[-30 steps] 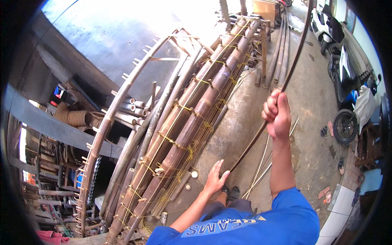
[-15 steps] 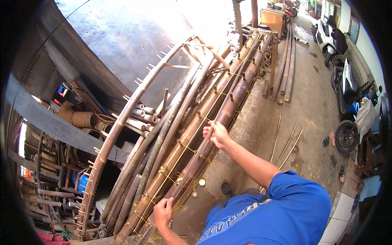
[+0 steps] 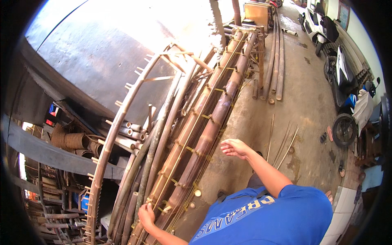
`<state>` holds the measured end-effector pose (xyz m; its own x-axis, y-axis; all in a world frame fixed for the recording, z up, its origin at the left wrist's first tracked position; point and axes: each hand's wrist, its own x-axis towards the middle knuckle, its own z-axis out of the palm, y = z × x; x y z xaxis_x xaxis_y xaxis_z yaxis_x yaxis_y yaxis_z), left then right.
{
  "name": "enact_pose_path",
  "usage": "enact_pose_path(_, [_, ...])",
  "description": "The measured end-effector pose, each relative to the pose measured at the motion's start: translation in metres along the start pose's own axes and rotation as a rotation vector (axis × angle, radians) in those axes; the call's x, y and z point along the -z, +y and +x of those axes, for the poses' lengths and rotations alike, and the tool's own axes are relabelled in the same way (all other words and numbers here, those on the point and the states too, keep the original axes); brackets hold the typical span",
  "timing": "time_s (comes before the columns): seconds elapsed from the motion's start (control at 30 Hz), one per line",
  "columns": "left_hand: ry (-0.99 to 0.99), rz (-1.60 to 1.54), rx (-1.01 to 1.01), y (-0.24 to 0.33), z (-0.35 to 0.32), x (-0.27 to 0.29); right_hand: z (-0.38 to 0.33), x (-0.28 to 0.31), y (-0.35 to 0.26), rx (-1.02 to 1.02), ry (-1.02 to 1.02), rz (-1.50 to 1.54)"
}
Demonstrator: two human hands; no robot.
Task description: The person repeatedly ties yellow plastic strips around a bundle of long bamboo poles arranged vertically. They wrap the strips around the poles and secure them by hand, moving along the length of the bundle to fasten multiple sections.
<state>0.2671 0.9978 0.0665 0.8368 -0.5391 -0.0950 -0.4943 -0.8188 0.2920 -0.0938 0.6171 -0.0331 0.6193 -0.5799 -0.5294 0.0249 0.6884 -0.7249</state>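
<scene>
Left hand (image 3: 146, 213) grip clenched round thin bamboo strips (image 3: 163, 204) on bamboo frame (image 3: 204, 122); right hand (image 3: 233, 148) released, hovering beside frame.

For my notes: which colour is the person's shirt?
The shirt is blue with pale lettering, seen in the head view.

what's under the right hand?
The right hand hovers open over bare concrete floor, beside the tied bamboo poles. The floor directly beneath the palm is hidden.
</scene>
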Motion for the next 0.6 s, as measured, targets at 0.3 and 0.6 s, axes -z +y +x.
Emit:
enact_pose_path(0.3, [0.069, -0.124, -0.524, 0.378, 0.075, -0.096, 0.003, 0.230, -0.078, 0.029, 0.163, 0.117])
enact_pose_path(0.6, [-0.164, -0.318, -0.753, 0.732, 0.098, -0.156, 0.009, 0.382, -0.209, 0.139, 0.254, 0.116])
